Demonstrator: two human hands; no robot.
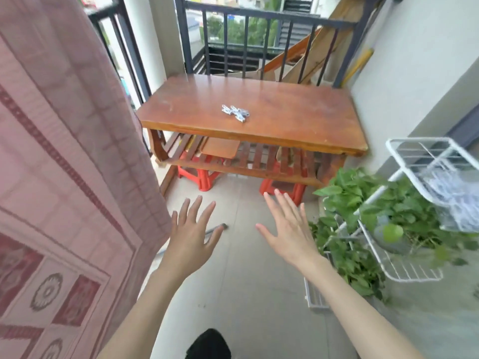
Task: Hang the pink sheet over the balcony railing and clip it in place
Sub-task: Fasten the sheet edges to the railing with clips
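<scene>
Pink sheet (64, 177) already drapes over the balcony railing (121, 50) at nine o'clock. The wooden counter (259, 117) at twelve carries the silvery clips (236, 113). Both hands, left (190, 235) and right (290, 229), hover spread and empty. Best next: take one clip, pinch fabric at the rail. No legible writing.

No lettering is legible anywhere on the balcony. A red strip (89, 1) beyond the railing (248, 15) may be signage, but it is too blurred to read.
</scene>
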